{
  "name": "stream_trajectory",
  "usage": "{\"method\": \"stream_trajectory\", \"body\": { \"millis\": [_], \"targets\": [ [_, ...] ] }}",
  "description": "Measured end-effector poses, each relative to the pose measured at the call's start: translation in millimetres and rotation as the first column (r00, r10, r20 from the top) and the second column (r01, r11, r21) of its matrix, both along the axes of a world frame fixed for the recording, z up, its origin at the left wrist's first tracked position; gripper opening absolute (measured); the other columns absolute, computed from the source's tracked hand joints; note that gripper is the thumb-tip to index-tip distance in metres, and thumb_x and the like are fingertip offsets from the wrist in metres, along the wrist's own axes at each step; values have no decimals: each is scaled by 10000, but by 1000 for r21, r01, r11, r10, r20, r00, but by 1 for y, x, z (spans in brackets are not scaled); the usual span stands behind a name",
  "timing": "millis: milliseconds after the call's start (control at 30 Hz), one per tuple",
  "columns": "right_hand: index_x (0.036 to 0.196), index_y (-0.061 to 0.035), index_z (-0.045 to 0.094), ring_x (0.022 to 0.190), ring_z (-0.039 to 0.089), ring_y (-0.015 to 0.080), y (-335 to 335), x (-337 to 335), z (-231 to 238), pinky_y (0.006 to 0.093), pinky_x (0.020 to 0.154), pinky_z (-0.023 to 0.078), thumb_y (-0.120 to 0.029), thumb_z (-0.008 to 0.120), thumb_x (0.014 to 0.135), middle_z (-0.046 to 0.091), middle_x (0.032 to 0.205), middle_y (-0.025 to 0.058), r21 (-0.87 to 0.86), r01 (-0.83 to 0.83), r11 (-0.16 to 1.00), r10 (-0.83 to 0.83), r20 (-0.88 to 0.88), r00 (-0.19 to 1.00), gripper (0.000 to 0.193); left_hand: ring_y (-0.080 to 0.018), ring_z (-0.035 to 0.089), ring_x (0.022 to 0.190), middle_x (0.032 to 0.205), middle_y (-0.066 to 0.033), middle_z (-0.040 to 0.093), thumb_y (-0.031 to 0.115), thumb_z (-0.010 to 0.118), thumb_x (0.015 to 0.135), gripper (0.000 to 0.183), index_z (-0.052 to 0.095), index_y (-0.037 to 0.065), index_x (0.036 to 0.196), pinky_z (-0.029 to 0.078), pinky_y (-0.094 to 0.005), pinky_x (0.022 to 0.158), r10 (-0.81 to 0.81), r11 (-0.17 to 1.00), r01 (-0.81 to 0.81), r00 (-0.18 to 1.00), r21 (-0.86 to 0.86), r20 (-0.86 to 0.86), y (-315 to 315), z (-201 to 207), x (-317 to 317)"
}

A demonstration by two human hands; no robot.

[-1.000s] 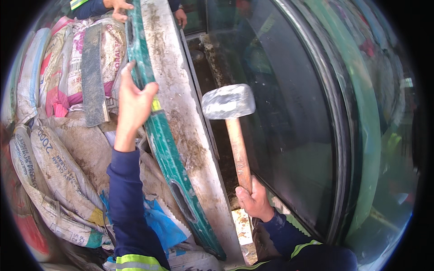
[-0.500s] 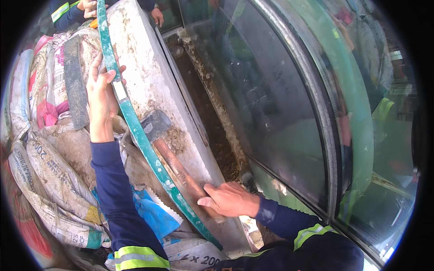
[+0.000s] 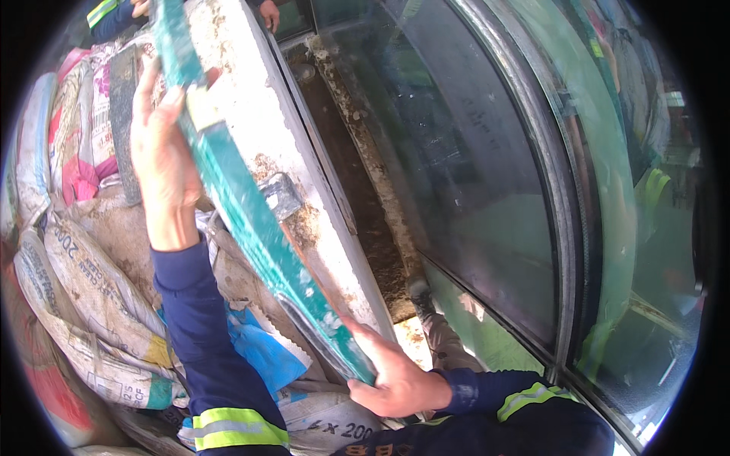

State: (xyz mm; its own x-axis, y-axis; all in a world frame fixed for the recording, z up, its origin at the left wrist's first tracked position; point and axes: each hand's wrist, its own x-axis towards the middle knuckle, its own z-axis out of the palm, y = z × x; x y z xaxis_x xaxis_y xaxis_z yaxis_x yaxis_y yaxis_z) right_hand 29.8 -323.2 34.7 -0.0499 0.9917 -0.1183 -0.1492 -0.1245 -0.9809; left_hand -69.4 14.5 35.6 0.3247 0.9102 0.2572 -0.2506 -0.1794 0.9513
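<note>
A long green spirit level point(image 3: 247, 201), spotted with white and with a pale window near its upper part, slants across the middle, slightly blurred. My left hand point(image 3: 166, 156) grips it by the upper part, fingers passing behind and thumb against the near edge. At the lower end, my right hand point(image 3: 399, 380) is closed around it. Behind the level, a mallet with a dark block head point(image 3: 281, 196) lies on the pale, dirt-smeared ledge point(image 3: 304, 163). Most of the mallet's wooden handle is hidden by the level.
Stacked, worn woven sacks point(image 3: 99, 281) fill the left side, with a dark grey strip point(image 3: 124, 125) and a blue wrapper point(image 3: 266, 349) on them. A framed glass panel point(image 3: 471, 167) stands right of the ledge, beyond a dirty gap point(image 3: 350, 175). Another person's hand point(image 3: 269, 14) shows at the top.
My right hand has let go of the mallet handle and taken the spirit level's lower end. The level is raised closer and turned to show a broader face; my left hand moved slightly up with it.
</note>
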Motion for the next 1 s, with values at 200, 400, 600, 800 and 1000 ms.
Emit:
{"method": "stream_trajectory", "body": {
  "millis": [200, 400, 600, 800, 1000],
  "targets": [
    [1562, 99, 217, 1401, 411, 304, -12, 66, -14, 359, 1180, 272, -20, 610, 778, 425, 1490, 248, -139, 83, 987, -64, 139, 988, 885, -347, 535, 1322, 1336, -222, 619, 214, 700, 938, 550, 536, -52, 1391, 426, -435, 1089, -9, 966, 144, 848, 214, -530, 3, -50, 7],
    [1543, 12, 362, 944, 572, 308, 5, 93, -127, 367, 890, 456, -88, 681, 824, 562, 1040, 195, -1, 220, 975, -193, 479, 856, 793, -414, 543, 1288, 1397, -257, 557, 200, 685, 932, 441, 617, -34, 1299, 433, -460, 1071, 238, 876, 238, 545, 420, -804, -18, -72, 24],
    [1543, -70, 408, 930, 559, 297, 58, 69, -268, 369, 890, 456, -188, 659, 965, 577, 1016, 168, 1, 277, 961, -244, 478, 844, 641, -414, 522, 1296, 1410, -221, 536, 178, 711, 900, 437, 631, -14, 1284, 421, -471, 1079, 458, 766, 279, 395, 579, -796, -31, -65, 29],
    [1537, -76, 426, 925, 555, 281, 72, 50, -368, 353, 869, 459, -186, 589, 1007, 555, 1010, 159, -60, 321, 945, -264, 439, 859, 566, -392, 523, 1322, 1395, -248, 542, 94, 728, 862, 427, 645, -27, 1263, 412, -460, 1109, 393, 810, 283, 386, 513, -834, -35, -63, 39],
    [1528, -109, 452, 933, 550, 307, 81, 35, -420, 373, 890, 465, -249, 563, 1028, 518, 1022, 180, -113, 343, 932, -257, 461, 850, 531, -421, 549, 1270, 1364, -252, 556, 147, 753, 852, 434, 649, -23, 1238, 440, -473, 1073, 380, 798, 308, 410, 518, -829, -29, -66, 37]
  ]
}}
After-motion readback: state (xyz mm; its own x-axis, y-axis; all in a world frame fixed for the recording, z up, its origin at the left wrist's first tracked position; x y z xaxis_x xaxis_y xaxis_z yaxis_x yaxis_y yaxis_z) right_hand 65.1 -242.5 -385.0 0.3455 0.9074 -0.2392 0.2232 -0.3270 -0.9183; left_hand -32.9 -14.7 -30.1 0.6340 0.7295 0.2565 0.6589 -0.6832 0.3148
